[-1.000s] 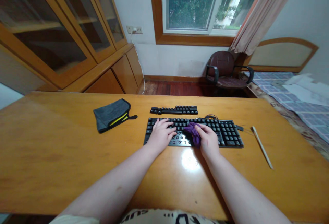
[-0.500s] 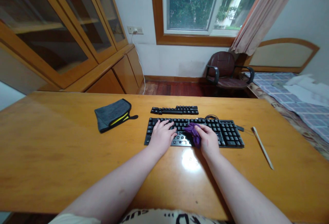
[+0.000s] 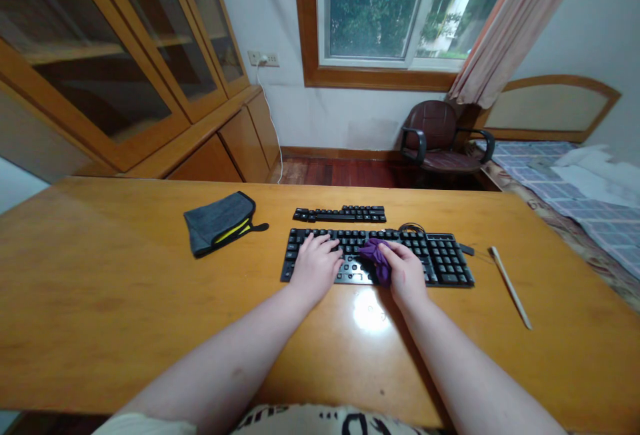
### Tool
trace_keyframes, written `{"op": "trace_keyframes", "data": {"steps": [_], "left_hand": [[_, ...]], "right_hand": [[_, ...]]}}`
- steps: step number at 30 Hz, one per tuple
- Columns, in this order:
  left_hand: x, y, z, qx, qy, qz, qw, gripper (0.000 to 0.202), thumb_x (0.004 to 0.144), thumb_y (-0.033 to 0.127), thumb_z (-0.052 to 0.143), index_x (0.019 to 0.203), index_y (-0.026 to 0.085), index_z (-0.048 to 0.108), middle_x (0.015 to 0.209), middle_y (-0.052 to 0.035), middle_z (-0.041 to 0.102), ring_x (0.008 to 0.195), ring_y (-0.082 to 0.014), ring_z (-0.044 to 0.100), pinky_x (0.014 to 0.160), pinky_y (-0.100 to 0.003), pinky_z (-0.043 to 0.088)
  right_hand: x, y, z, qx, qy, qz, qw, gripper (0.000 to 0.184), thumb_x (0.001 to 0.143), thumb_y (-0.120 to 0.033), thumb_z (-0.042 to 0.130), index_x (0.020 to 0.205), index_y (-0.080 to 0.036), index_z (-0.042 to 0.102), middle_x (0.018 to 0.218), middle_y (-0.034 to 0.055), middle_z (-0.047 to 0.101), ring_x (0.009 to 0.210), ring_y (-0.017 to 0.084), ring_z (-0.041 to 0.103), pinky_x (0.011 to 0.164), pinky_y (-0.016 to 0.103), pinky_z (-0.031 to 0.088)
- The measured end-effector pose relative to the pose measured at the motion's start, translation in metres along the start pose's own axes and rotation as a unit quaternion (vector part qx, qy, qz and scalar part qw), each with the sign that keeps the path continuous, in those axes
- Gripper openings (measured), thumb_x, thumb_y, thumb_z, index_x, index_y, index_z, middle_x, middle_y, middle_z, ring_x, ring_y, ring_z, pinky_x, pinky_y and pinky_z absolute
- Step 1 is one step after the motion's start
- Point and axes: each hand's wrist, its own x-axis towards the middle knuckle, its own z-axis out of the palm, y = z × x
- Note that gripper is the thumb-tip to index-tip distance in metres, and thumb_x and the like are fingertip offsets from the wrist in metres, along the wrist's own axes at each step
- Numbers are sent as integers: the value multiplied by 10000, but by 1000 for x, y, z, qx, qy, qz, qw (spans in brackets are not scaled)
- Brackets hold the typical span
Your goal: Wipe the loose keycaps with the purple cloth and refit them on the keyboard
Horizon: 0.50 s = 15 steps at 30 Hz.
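A black keyboard (image 3: pixel 443 258) lies in the middle of the wooden desk (image 3: pixel 100 288). My left hand (image 3: pixel 315 265) rests flat on its left half, fingers spread over the keys. My right hand (image 3: pixel 406 275) is closed on a bunched purple cloth (image 3: pixel 376 260) and presses it against the keys near the keyboard's middle. A row of detached black keys (image 3: pixel 340 214) lies just behind the keyboard.
A grey pouch with a yellow zip (image 3: pixel 220 223) lies to the left of the keyboard. A thin pale stick (image 3: pixel 510 285) lies to the right. Beyond the desk stand a dark armchair (image 3: pixel 440 138), wooden cabinets (image 3: pixel 125 75) and a bed (image 3: pixel 575 182).
Both hands stay on the keyboard; the right hand with the cloth has shifted only slightly. The view has moved a little.
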Motion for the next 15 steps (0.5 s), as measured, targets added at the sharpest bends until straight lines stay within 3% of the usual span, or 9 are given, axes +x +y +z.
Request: {"op": "trace_keyframes", "data": {"steps": [15], "left_hand": [[2, -4, 2, 12, -16, 9, 1000, 183, 802, 251, 532, 908, 250, 681, 1041, -13, 658, 1076, -238, 503, 1011, -488, 273]], "right_hand": [[0, 0, 0, 7, -5, -9, 1000, 254, 654, -364, 679, 823, -176, 698, 830, 46, 706, 801, 205, 632, 766, 322, 465]]}}
